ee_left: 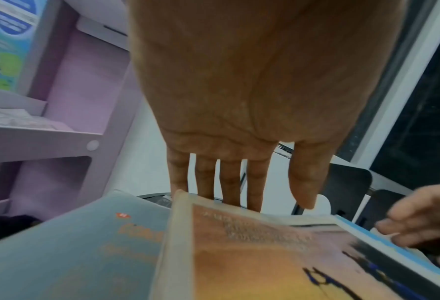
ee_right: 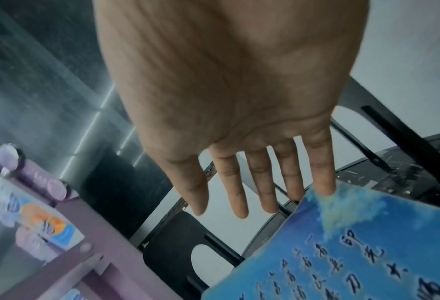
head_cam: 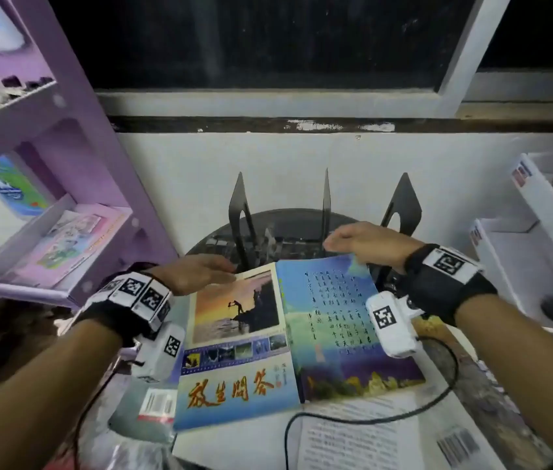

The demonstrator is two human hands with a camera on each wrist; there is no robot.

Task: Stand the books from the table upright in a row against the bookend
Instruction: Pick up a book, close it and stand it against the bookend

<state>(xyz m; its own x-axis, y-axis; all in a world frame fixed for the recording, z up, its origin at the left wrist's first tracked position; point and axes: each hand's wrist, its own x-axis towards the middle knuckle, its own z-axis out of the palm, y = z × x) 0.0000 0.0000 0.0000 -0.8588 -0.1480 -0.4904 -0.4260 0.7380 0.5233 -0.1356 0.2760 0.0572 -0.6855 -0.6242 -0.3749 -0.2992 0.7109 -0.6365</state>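
A book with a sunset photo cover lies on the round dark table. A blue cover with calligraphy joins it on the right; I cannot tell if they are one opened book or two. My left hand reaches over the sunset cover's far edge, fingers straight. My right hand hovers at the blue cover's far corner, little fingertip touching it. Three black bookend plates stand upright behind the books. A grey book and a white one lie underneath.
A purple shelf unit with booklets stands close on the left. White boxes crowd the right side. A black cable loops across the white book. The wall and window sill are just behind the table.
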